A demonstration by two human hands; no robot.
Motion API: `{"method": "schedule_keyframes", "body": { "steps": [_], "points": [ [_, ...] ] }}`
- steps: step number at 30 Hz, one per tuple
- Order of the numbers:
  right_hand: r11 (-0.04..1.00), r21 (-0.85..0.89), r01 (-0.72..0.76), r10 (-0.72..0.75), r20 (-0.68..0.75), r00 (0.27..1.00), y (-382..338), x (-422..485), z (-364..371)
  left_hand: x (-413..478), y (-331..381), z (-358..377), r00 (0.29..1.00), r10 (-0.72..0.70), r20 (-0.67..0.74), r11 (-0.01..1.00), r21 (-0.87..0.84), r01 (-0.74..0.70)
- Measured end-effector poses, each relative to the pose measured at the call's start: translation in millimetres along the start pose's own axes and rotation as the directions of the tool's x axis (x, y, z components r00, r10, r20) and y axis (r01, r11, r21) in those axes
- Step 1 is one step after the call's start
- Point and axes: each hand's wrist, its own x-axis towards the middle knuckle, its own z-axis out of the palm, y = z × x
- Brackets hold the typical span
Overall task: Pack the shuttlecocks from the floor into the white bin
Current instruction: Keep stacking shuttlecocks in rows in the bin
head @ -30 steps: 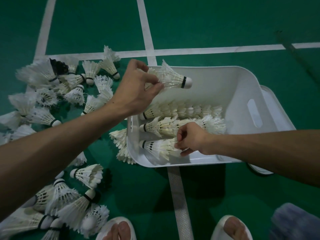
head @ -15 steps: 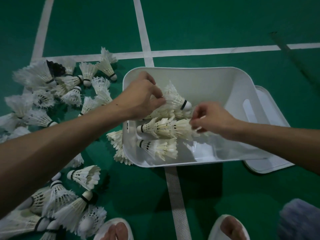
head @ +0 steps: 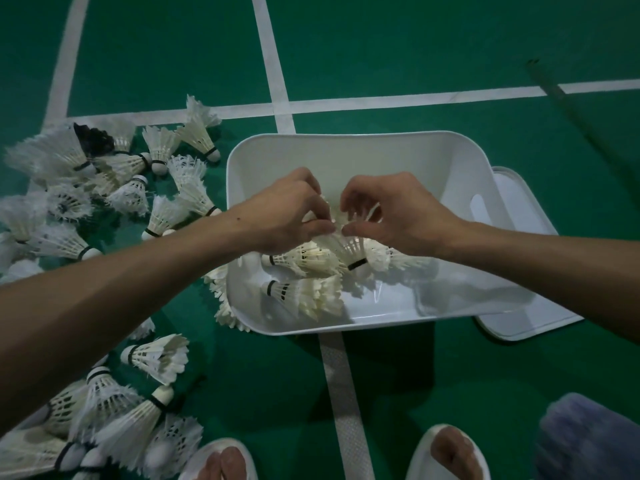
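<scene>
Reaches into the white bin (head: 346, 139) with both hands, which meet above its middle. Pinches the feather skirt of one shuttlecock (head: 348, 247) with the left hand (head: 287, 213), thumb and curled fingers closed together on the feathers from the bin's left side. Clamps the same skirt with the right hand (head: 398, 216) from the bin's right side, thumb low, bent fingers over the top. Holds that shuttlecock inside the bin, its black-banded cork end tilted down toward the bin's near wall. Cannot tell whether it touches the ones beneath it.

Keeps two nested rows (head: 304, 261) on the bin's bottom, corks toward its left wall, one row under the hands and the other closer to the near wall. Presses a further feather stack (head: 221, 299) against the outside of the bin's left wall, on the green floor (head: 415, 46).

Spreads loose shuttlecocks (head: 104, 181) over the floor well left of the bin, with another cluster (head: 114, 410) left of its near corner and a single one (head: 156, 356) between the two groups.

Sets the bin's right end on a flat white panel (head: 519, 320) that juts out past that end. Runs white court lines (head: 273, 67) beyond the bin's far wall and out from under its near wall. Plants two feet in white slippers (head: 450, 452) on the bin's near side, beside a blurred blue-grey cloth (head: 588, 441).
</scene>
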Motion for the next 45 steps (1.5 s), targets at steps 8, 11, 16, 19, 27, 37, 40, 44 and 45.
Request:
{"method": "schedule_keyframes", "body": {
  "steps": [8,11,16,19,27,37,40,44,45],
  "points": [
    [0.876,0.156,-0.456,0.428,0.182,0.885,40,-21,3,-6,-10,-4,0.997,-0.054,-0.047,0.998,0.041,0.056],
    [0.799,0.219,-0.560,0.501,0.271,0.822,46,-32,15,-6,-9,-4,0.997,-0.049,-0.062,0.998,0.041,0.051],
    [0.691,0.294,-0.660,0.562,0.356,0.747,40,-36,28,-4,-8,-3,0.997,-0.060,-0.057,0.998,0.034,0.062],
    [0.723,0.282,-0.630,0.542,0.333,0.771,31,-33,23,-4,-10,-3,0.997,-0.059,-0.058,0.998,0.026,0.061],
    [0.631,0.269,-0.727,0.602,0.420,0.679,32,-39,28,-2,-10,-2,0.997,-0.051,-0.060,0.998,0.029,0.053],
    [0.400,0.480,-0.781,0.627,0.478,0.615,46,-34,57,-2,-10,-1,0.996,-0.072,-0.049,0.997,0.010,0.073],
    [0.362,0.504,-0.784,0.622,0.496,0.606,46,-29,63,-1,-10,-1,0.996,-0.070,-0.048,0.997,0.012,0.070],
    [0.305,0.526,-0.794,0.609,0.533,0.587,44,-24,67,0,-11,-1,0.997,-0.065,-0.052,0.998,0.011,0.066],
    [0.294,0.529,-0.796,0.605,0.542,0.583,44,-23,67,0,-12,-1,0.996,-0.068,-0.050,0.998,0.009,0.069]
  ]
}}
